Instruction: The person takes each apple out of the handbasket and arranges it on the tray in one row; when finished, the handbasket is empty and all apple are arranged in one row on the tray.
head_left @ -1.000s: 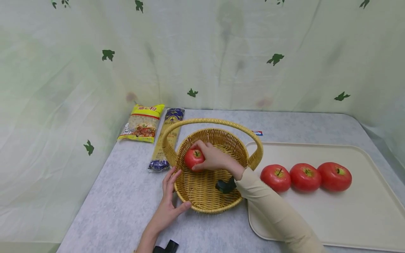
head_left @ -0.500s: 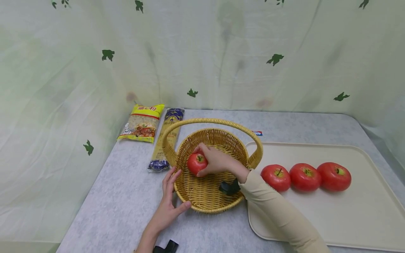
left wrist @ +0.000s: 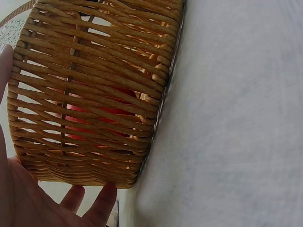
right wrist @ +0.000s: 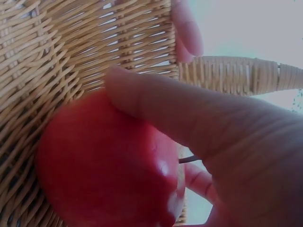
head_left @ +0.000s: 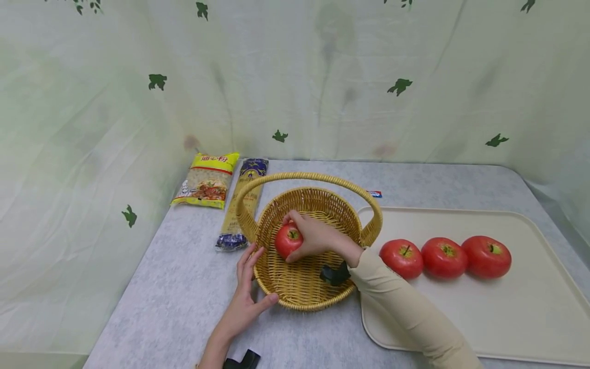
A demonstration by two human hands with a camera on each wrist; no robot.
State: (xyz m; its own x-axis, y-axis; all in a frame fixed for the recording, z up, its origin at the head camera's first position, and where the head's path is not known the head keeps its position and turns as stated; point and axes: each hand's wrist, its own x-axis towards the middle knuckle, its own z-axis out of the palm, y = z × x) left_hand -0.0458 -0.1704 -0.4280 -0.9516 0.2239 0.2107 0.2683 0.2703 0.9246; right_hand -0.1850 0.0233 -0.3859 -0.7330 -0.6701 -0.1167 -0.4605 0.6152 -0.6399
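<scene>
A round wicker basket (head_left: 299,297) with a tall arched handle (head_left: 313,177) stands on the table. Inside it, toward the left wall, my right hand (head_left: 317,237) grips a red apple (head_left: 285,246) between thumb and fingers. The right wrist view shows the thumb lying across the apple (right wrist: 104,165) beside its stem. My left hand (head_left: 245,302) rests against the basket's outside at the front left, thumb by the rim and fingers spread along the wall. In the left wrist view, red shows through the weave of the basket wall (left wrist: 90,80).
Right of the basket, a cream tray (head_left: 521,318) bears three red apples (head_left: 444,259) in a row. A yellow food packet (head_left: 207,179) and a long pasta packet (head_left: 237,220) lie behind left. A small red-and-blue item (head_left: 375,194) lies behind the basket. A patterned curtain (head_left: 322,77) hangs behind.
My right hand has shifted the apple slightly right and toward me inside the basket. The left hand and the basket have stayed in place.
</scene>
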